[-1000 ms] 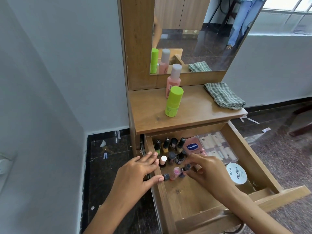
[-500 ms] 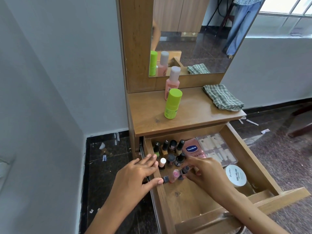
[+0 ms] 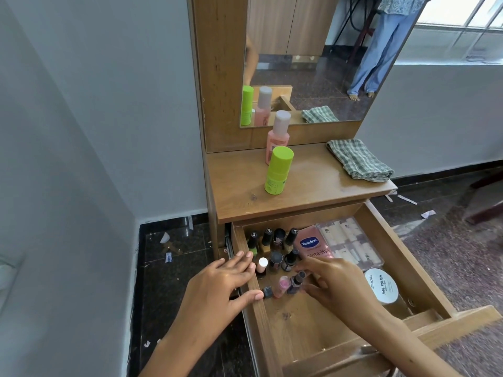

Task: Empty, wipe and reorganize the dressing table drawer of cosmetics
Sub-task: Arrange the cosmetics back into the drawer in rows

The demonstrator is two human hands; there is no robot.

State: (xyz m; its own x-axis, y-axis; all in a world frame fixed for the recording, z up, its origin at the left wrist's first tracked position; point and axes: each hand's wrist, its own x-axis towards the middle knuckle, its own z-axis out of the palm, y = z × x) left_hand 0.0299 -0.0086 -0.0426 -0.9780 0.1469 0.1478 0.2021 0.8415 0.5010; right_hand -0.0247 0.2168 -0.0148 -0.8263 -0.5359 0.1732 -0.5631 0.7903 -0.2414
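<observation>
The open wooden drawer (image 3: 397, 240) holds several small nail polish bottles (image 3: 272, 240) standing at its back left. Beside them lie a pink Vaseline tube (image 3: 310, 244), a clear box of false nails (image 3: 348, 243) and a white round tub (image 3: 383, 289). My left hand (image 3: 217, 289) rests on the drawer's left wall, fingers straight and thumb on the rim. Inside the drawer, my right hand (image 3: 337, 287) pinches a dark nail polish bottle (image 3: 298, 280) between fingers and thumb. A pink bottle (image 3: 281, 287) and a small dark one (image 3: 267, 292) stand just left of it.
On the dressing table top (image 3: 239, 180) stand a green bottle (image 3: 279, 170) and a pink bottle (image 3: 279, 134); a folded checked cloth (image 3: 359, 160) lies at the right. The mirror (image 3: 313, 63) behind reflects a standing person's legs. The drawer's front half shows bare wood (image 3: 299, 327).
Almost nothing: the view has tilted slightly, and my right hand's fingers have closed a little more round the dark bottle. My left hand stays on the drawer wall.
</observation>
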